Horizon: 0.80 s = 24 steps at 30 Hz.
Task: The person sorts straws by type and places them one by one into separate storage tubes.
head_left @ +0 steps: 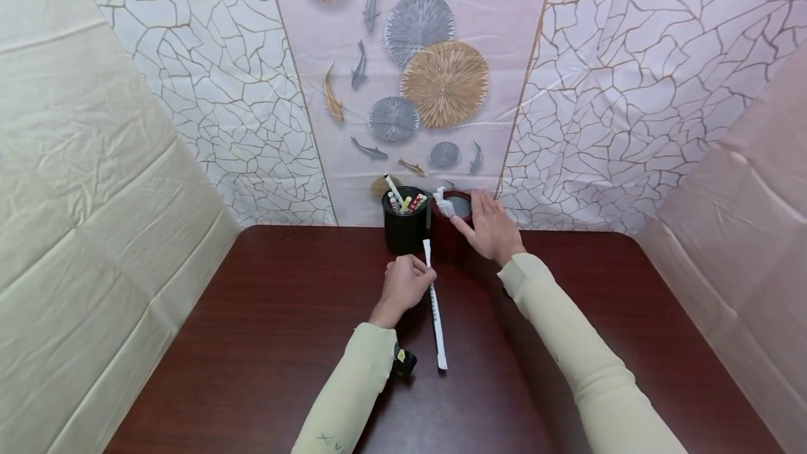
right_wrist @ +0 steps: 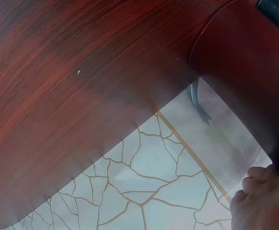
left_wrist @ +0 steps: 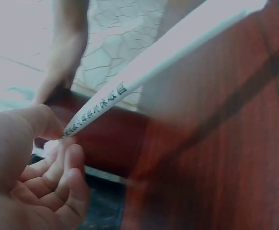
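In the head view my left hand [head_left: 406,282] pinches a long, white paper-wrapped straw [head_left: 437,328] between thumb and fingers, above the table. Dark printed characters run along the straw's wrapper [left_wrist: 153,62] in the left wrist view, where the other fingers curl loosely below the pinch. My right hand [head_left: 494,230] lies against the right side of a dark red cup [head_left: 449,240], fingers extended at the rim and thumb toward the front. Crumpled white paper [head_left: 443,203] sticks up at the cup's left rim. In the right wrist view, the fingertips [right_wrist: 254,184] show by the cup's wall [right_wrist: 244,62].
A black pen holder [head_left: 405,230] with several markers [head_left: 406,202] stands just left of the red cup, by the back edge of the dark wooden table [head_left: 271,328]. Behind hangs a patterned cloth wall [head_left: 252,90], with cream cloth at both sides.
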### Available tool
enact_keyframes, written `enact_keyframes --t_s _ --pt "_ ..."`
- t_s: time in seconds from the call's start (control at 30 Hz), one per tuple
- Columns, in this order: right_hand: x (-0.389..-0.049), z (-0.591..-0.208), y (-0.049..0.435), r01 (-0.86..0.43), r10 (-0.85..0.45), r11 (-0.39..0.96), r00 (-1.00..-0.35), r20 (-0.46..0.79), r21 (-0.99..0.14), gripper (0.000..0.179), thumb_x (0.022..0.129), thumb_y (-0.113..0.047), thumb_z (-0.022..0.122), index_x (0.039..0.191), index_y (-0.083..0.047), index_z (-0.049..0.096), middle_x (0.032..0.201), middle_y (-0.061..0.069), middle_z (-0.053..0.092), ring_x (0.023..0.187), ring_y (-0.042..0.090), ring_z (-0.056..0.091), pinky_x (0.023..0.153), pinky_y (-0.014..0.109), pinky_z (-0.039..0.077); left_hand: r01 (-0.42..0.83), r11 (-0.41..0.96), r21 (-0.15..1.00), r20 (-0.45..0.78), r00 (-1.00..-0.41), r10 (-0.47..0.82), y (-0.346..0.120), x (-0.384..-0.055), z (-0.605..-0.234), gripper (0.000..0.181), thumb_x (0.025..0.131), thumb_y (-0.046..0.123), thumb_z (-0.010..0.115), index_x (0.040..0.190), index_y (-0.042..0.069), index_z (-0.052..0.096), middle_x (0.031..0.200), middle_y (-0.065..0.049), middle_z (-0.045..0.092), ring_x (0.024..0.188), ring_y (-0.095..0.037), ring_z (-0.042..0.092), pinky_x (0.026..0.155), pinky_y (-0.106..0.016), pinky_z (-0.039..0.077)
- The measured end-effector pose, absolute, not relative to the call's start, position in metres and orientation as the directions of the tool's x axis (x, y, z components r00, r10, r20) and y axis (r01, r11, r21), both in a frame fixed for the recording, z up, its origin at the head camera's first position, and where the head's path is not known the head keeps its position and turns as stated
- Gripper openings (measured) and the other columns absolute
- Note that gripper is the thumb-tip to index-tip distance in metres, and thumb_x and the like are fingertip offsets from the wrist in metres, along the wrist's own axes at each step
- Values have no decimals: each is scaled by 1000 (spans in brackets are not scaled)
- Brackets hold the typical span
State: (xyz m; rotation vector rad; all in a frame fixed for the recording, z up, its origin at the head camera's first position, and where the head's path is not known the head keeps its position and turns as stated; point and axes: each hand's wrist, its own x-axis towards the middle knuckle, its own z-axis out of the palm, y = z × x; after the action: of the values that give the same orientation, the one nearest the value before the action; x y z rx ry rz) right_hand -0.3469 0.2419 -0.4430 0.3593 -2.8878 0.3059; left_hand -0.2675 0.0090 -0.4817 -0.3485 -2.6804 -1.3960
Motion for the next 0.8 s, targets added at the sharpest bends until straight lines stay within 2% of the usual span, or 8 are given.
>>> enact_keyframes --t_s 0.17,0.3,0.5,0.8 --pt "-347 -443 241 -258 -214 949 -949 231 -181 95 108 -69 29 166 5 16 174 26 21 164 41 18 132 57 20 267 501 823 267 -961 75 -2 -266 -467 8 94 19 72 91 13 76 78 1 77 69 -6 67 69 -29 57" --pt "-346 -442 240 -261 -217 948 -949 229 -182 95 109 -68 29 166 6 16 174 27 21 164 42 17 133 58 19 330 476 815 364 -931 22 -8 -268 -453 6 93 19 72 91 13 75 81 1 78 72 -6 71 71 -28 59" --pt "-345 -441 241 -247 -210 951 -957 200 -186 95 108 -68 27 167 5 13 175 25 18 165 41 14 133 58 19 478 489 730 564 -825 -37 -16 -274 -425 9 96 15 72 92 7 71 80 -4 77 69 -13 73 67 -27 60" --pt "-347 -441 241 -258 -221 948 -955 200 -185 95 109 -69 26 167 5 12 175 26 17 165 41 13 133 58 18 597 528 604 715 -699 -26 -29 -280 -370 9 98 10 69 96 1 68 83 -11 77 71 -21 74 67 -33 62"
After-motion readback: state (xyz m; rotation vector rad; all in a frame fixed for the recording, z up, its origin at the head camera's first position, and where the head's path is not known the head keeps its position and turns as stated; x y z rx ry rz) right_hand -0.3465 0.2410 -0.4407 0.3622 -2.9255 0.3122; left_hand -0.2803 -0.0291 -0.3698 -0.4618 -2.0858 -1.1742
